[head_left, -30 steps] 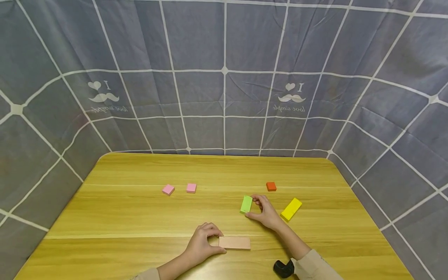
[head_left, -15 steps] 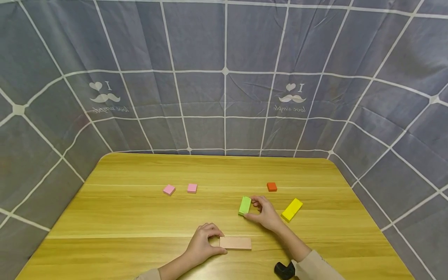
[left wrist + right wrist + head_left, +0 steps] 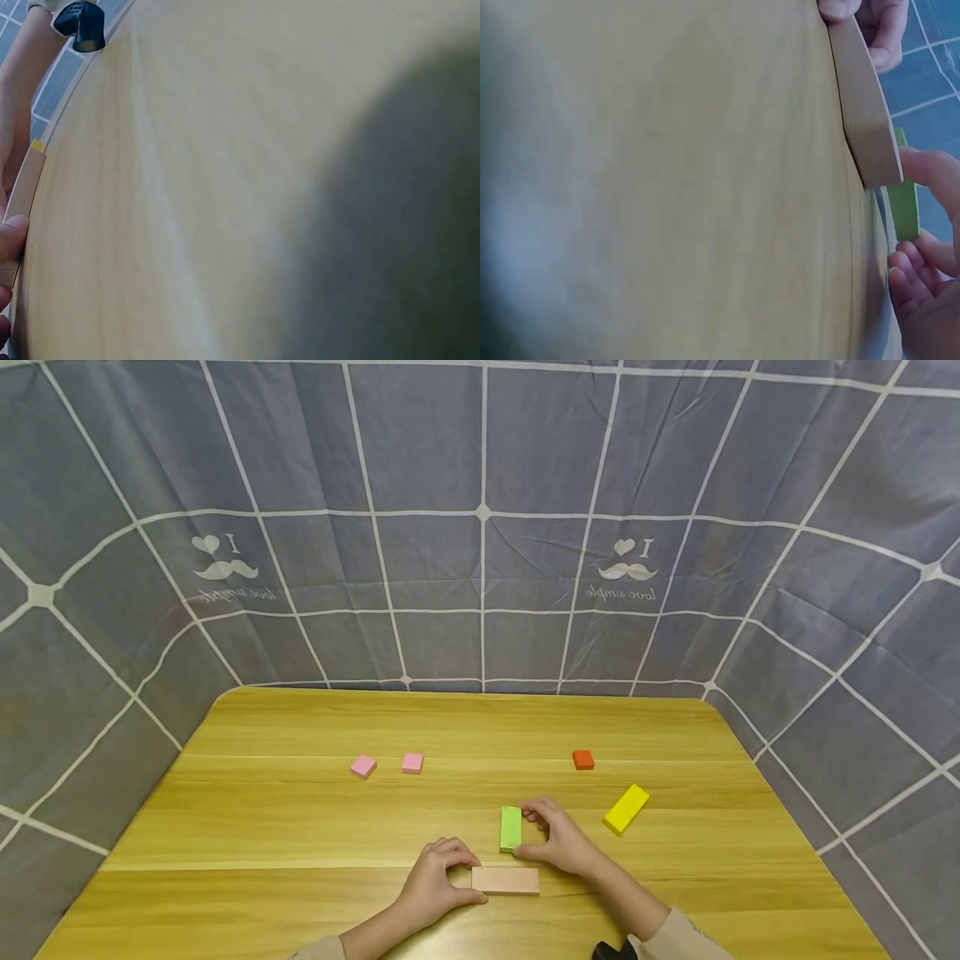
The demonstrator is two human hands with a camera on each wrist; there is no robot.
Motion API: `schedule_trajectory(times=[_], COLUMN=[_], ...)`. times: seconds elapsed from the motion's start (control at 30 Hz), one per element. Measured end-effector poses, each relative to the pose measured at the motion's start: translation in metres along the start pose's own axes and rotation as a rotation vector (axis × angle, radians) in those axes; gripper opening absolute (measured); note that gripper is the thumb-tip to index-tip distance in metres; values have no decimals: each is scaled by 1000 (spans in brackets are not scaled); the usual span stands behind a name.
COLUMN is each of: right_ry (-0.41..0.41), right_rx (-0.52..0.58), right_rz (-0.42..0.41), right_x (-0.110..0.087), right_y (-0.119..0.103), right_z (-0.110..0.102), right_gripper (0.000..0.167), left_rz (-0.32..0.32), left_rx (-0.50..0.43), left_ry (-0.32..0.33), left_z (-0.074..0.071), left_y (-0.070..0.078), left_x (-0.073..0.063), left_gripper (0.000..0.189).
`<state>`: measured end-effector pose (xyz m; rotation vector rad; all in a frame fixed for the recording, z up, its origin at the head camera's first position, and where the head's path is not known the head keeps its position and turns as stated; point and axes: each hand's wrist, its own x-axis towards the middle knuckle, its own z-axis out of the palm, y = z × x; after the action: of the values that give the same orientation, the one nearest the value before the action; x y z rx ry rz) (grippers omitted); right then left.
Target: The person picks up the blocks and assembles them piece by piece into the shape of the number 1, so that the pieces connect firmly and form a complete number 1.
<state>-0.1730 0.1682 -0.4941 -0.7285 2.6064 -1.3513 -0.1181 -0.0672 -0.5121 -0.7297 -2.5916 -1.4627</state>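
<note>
A plain wooden block (image 3: 506, 880) lies lengthwise near the table's front. My left hand (image 3: 435, 885) grips its left end between thumb and fingers; the left wrist view shows the thumb (image 3: 12, 236) on that block. Just behind it, my right hand (image 3: 561, 839) holds a light green block (image 3: 510, 829) by its two short ends, thumb at the near one and fingertips at the far one. In the right wrist view, the green block (image 3: 904, 196) shows partly behind the wooden block (image 3: 864, 105).
Two small pink blocks (image 3: 363, 767) lie at the back left of the wooden table (image 3: 247, 827). A small red block (image 3: 582, 760) and a longer yellow block (image 3: 626, 809) lie at right. A grey checked curtain (image 3: 420, 560) surrounds the far sides.
My right hand has brought the green block nearer and leftward, toward the wooden block, turning it straighter. My left hand and the wooden block have stayed put.
</note>
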Motion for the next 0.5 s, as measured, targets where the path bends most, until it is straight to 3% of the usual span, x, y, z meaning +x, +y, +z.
schedule_trajectory(times=[0.5], right_ry=[-75], right_rx=[-28], right_rz=[54], right_x=[-3], right_y=[-5], right_z=[5], right_gripper=[57], left_rz=[-4], left_rx=[31], left_ry=[4], left_z=[0], left_y=[0], left_x=[0], left_gripper=[33])
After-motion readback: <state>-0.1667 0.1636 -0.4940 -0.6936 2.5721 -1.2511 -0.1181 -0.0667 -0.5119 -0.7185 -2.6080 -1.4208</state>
